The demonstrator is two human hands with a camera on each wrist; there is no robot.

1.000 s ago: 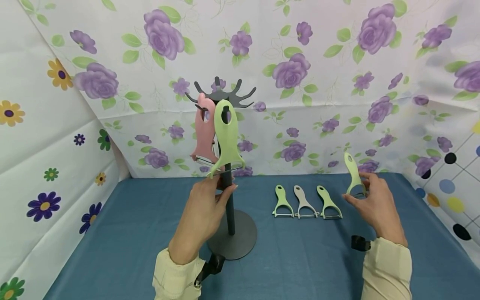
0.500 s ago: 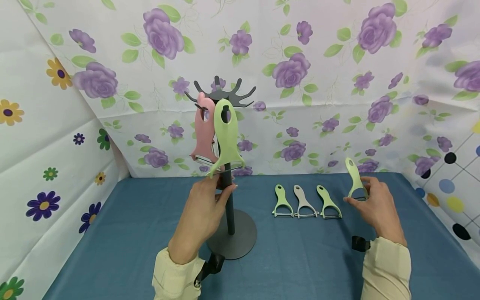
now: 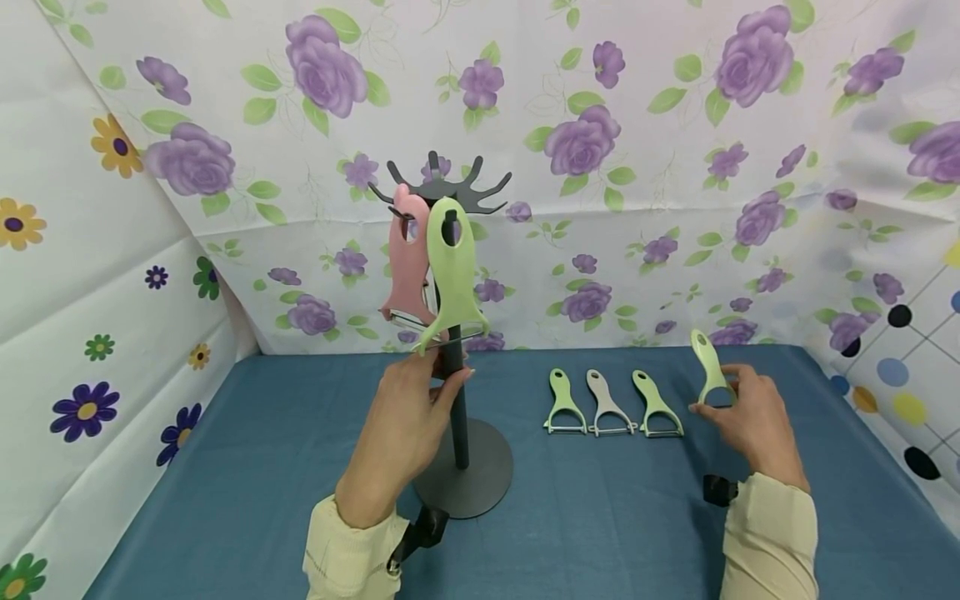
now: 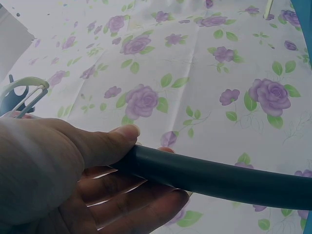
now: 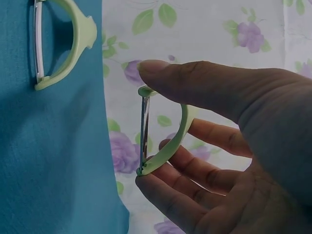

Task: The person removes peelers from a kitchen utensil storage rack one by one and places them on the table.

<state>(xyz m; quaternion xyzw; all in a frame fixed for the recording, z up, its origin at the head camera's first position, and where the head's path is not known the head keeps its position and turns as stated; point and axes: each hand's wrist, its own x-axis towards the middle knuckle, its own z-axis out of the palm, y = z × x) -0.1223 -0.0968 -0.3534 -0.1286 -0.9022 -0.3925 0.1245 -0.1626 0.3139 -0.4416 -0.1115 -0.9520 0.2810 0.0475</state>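
Observation:
My left hand (image 3: 401, 421) grips the dark post (image 4: 214, 175) of a hook stand (image 3: 462, 483), thumb on one side and fingers on the other. From the stand's hooks hang a pink peeler (image 3: 408, 258) and a green peeler (image 3: 452, 267) in front. Over the table's right part, my right hand (image 3: 753, 421) pinches another green peeler (image 3: 707, 358) by its blade end, handle pointing up; the right wrist view shows the thumb and fingers (image 5: 170, 197) at the two ends of its blade. Left of this hand lie a green peeler (image 3: 655, 404), a whitish peeler (image 3: 610, 404) and another green peeler (image 3: 564, 402).
Blue cloth (image 3: 585, 517) covers the table. A flowered sheet (image 3: 645, 167) rises behind it, with patterned sheets at both sides. Bare hooks (image 3: 480, 196) spread out at the stand's top.
My right hand has lowered slightly with the green peeler, bringing it closer to the table. The left hand stays on the post, and the stand has not moved.

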